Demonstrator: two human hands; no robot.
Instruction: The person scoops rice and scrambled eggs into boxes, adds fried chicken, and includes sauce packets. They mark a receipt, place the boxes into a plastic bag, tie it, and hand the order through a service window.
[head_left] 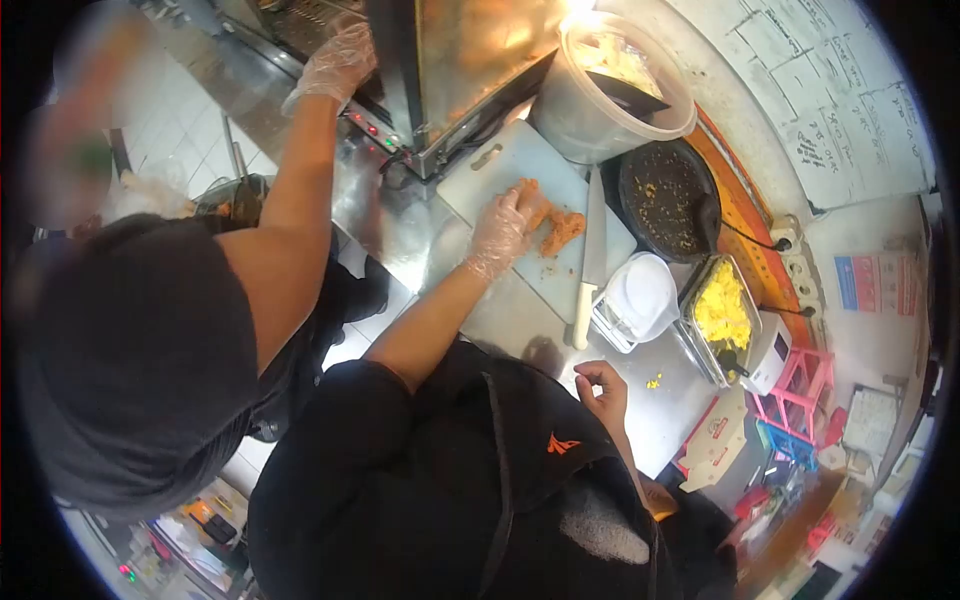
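My left hand (500,232), in a clear plastic glove, has its fingers curled over orange-brown fried chicken (563,234) on a white cutting board (540,285). Part of the chicken is hidden under the fingers. A large knife (594,240) with a pale handle lies across the board beside the chicken, blade on the board and handle past its edge. Bare and ungloved, my right hand (603,390) hovers close to my body above the steel counter, fingers loosely curled, with nothing visible in it. The knife handle is the nearest thing to it.
A clear tub (590,120) stands behind the board, beside a dark stone bowl (668,200) with crumbs. A white scale-like item (640,300) and a tray of yellow food (722,308) follow. At left, a co-worker's gloved hand (335,65) reaches toward a metal-framed cabinet (465,70).
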